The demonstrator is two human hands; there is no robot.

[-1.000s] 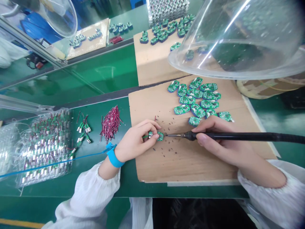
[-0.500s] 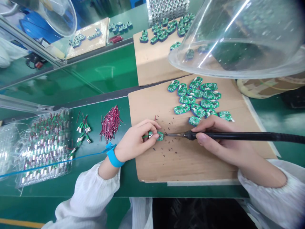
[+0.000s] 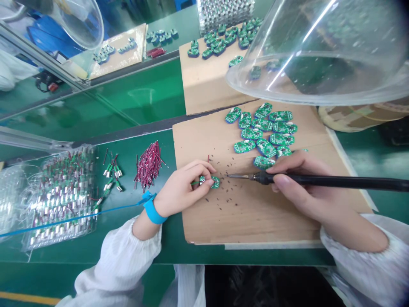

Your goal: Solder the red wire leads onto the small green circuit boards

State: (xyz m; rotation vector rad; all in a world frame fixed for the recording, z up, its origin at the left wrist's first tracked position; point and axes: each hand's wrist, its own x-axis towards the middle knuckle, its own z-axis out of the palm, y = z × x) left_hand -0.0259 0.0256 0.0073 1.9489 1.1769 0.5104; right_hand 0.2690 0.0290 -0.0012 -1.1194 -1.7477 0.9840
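My left hand (image 3: 183,183) pinches a small green circuit board (image 3: 213,182) flat against a brown cardboard sheet (image 3: 249,213). My right hand (image 3: 303,187) grips a black soldering iron (image 3: 319,181) like a pen. Its metal tip points left and sits a short way right of the board, not touching it. A blue wrist strap (image 3: 152,210) with a blue cord circles my left wrist. Just beyond the iron lies a cluster of several green circuit boards (image 3: 265,132).
A bundle of red wires (image 3: 148,164) and a few small loose parts (image 3: 111,172) lie on the green bench to the left. Further left is a clear bag of components (image 3: 60,196). A large clear dome (image 3: 319,51) hangs at upper right. Another cardboard with boards (image 3: 217,44) lies behind.
The soldering iron has pulled back to the right and slightly up, so its tip has left the small board. My left hand and the board stay put.
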